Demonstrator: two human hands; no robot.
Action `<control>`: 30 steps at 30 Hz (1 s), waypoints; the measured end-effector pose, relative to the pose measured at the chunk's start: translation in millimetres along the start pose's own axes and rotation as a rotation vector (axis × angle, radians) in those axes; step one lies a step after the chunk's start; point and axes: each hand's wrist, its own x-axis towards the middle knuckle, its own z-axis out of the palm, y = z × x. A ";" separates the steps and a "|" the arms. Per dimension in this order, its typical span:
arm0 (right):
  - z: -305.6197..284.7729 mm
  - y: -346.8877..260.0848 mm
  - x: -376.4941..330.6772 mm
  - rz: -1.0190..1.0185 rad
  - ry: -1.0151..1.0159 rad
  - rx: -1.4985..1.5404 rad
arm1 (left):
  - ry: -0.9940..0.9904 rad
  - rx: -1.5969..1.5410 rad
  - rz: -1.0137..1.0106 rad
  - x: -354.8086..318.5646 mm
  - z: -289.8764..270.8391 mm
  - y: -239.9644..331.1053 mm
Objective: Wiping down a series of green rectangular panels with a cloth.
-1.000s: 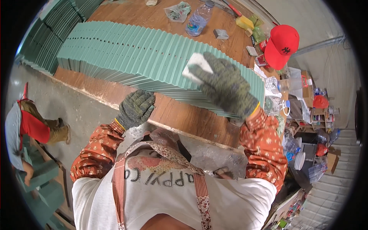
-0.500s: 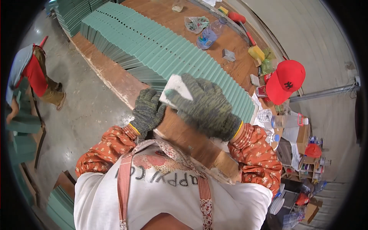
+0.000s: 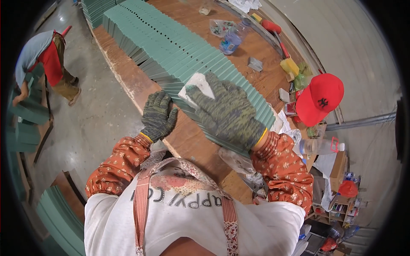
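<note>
On the green panels (image 3: 171, 51), right hand (image 3: 228, 113) spread flat over a white block (image 3: 195, 86); left hand (image 3: 159, 115) loosely open beside.

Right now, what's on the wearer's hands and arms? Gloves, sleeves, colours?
Both the left hand and right hand wear knitted work gloves, mottled dark green-grey, with yellow-edged cuffs. The forearms are covered by rust-orange sleeves with a small pale floral print, gathered at the wrists and at the elastic upper ends.
</note>
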 end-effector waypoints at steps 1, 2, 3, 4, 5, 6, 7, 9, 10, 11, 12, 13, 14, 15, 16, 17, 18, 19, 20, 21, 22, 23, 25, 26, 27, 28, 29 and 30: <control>10.9 1.2 -5.8 -0.069 0.204 -0.127 | 0.048 0.016 0.019 -3.2 4.6 -3.4; 5.5 19.2 -1.1 -0.050 0.207 -0.130 | 0.096 0.025 0.048 -3.1 7.8 -3.3; -0.4 51.4 15.3 0.123 0.027 -0.069 | 0.114 0.036 0.041 -3.4 6.1 -3.1; -10.3 66.8 23.7 0.300 -0.156 -0.015 | 0.109 0.037 0.054 -1.9 6.3 -2.8; -12.8 68.0 20.0 0.314 -0.150 -0.012 | 0.096 0.006 0.045 -0.1 6.2 -2.4; -16.5 68.5 15.9 0.257 -0.127 -0.055 | 0.082 -0.027 0.037 1.9 6.3 -2.0; -25.5 69.7 14.6 0.202 -0.103 -0.108 | 0.083 -0.032 0.057 6.4 8.2 -1.6; -36.1 20.0 -4.4 -0.057 -0.060 -0.140 | 0.107 0.012 0.048 -0.7 8.4 -7.6; -42.8 -2.1 -15.1 -0.059 -0.058 -0.130 | 0.102 0.020 0.046 -3.2 6.8 -9.6; -50.8 -21.3 -26.9 -0.071 -0.077 -0.080 | 0.064 0.005 0.021 -4.4 5.8 -9.6; -54.6 -29.1 -31.4 -0.086 -0.091 -0.032 | 0.031 -0.007 -0.004 -3.3 4.6 -10.0; -50.1 -22.2 -38.2 -0.095 0.016 -0.101 | 0.027 -0.014 0.012 -0.4 6.2 -8.0; -51.3 -4.4 -34.5 -0.081 0.019 -0.100 | 0.048 -0.012 0.026 0.0 6.2 -6.2; -52.0 24.9 -22.7 -0.027 -0.159 -0.159 | 0.067 -0.011 0.042 0.5 6.9 -4.4; -55.4 46.9 -17.1 0.032 -0.339 -0.219 | 0.059 -0.019 0.062 2.0 6.5 -1.0; -52.7 58.5 -12.9 0.030 -0.334 -0.207 | 0.073 0.002 0.055 -0.5 3.6 -1.6; -53.3 69.1 -13.4 0.132 -0.236 -0.125 | 0.088 0.005 0.062 0.8 4.7 -0.3; -54.5 73.5 -15.0 0.232 -0.133 -0.046 | 0.084 -0.001 0.078 0.9 7.4 -2.5; -57.5 63.7 -16.7 0.232 -0.131 -0.044 | 0.095 0.014 0.075 -1.9 11.3 -7.6; -60.1 45.4 -25.6 0.058 -0.132 -0.095 | 0.105 0.028 0.072 -2.5 14.3 -11.6; -57.1 26.7 -36.0 -0.121 -0.137 -0.137 | 0.097 0.033 0.066 -3.7 16.0 -12.8; -57.7 4.2 -49.3 -0.123 -0.141 -0.129 | 0.116 0.056 0.063 -5.1 11.3 -10.8; -58.1 -26.9 -73.4 -0.044 -0.014 -0.061 | 0.124 0.054 0.053 -5.3 11.8 -7.9; -57.6 -16.9 -73.3 -0.029 -0.013 -0.063 | 0.118 0.048 0.066 -4.5 12.0 -7.1; -55.1 6.7 -69.2 -0.127 0.057 -0.052 | 0.095 0.056 0.053 -4.0 12.7 -6.5; -54.7 31.2 -66.6 -0.220 0.126 -0.047 | 0.073 0.058 0.046 -1.2 14.6 -6.1; -63.4 52.4 -72.9 -0.084 -0.010 -0.237 | 0.071 0.031 0.079 4.8 17.5 -2.0; -27.2 68.7 -45.8 -0.158 0.021 -0.160 | 0.077 0.135 0.011 -13.3 9.6 -20.2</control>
